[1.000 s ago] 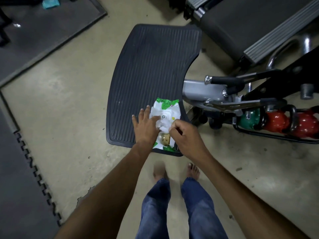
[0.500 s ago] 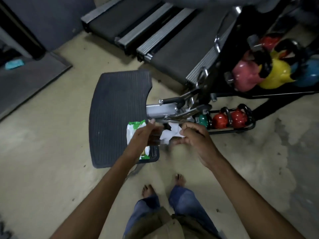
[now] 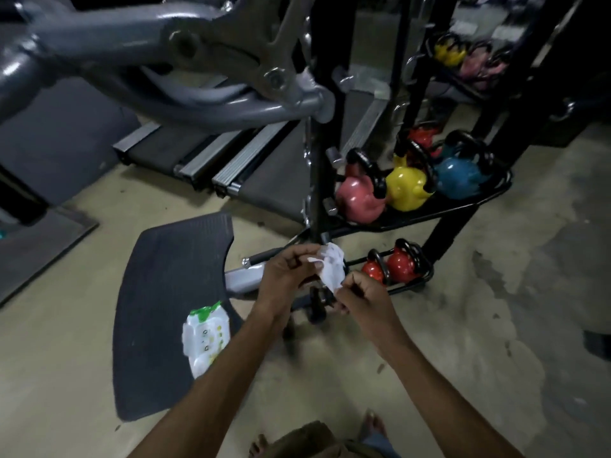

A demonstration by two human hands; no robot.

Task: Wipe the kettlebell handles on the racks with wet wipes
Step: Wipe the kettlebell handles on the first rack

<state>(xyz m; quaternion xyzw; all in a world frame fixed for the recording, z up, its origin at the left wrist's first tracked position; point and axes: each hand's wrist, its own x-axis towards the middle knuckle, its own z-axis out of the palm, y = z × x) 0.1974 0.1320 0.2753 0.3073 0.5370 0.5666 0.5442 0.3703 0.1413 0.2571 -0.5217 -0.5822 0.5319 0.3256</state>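
Both my hands hold one white wet wipe (image 3: 333, 267) in front of me. My left hand (image 3: 287, 276) pinches its upper edge and my right hand (image 3: 358, 292) pinches its lower edge. The green and white wipe pack (image 3: 205, 337) lies on the black ribbed platform (image 3: 158, 292), left of my hands. Behind the wipe stands a black rack (image 3: 439, 206). Its middle shelf carries a pink kettlebell (image 3: 358, 196), a yellow kettlebell (image 3: 406, 188) and a blue kettlebell (image 3: 458, 180). The bottom shelf holds two red kettlebells (image 3: 393, 266). All have black handles.
A grey machine arm (image 3: 165, 61) hangs overhead at the upper left. Treadmill decks (image 3: 211, 160) lie behind the platform. Higher up, another shelf holds a yellow and a pink kettlebell (image 3: 463, 57). Bare concrete floor (image 3: 496, 325) spreads to the right. My bare feet show at the bottom edge.
I pulled a wipe from the pack, and my left hand let go of the pack, which lies on the platform. Both hands now hold the wipe. My view rose toward the rack.
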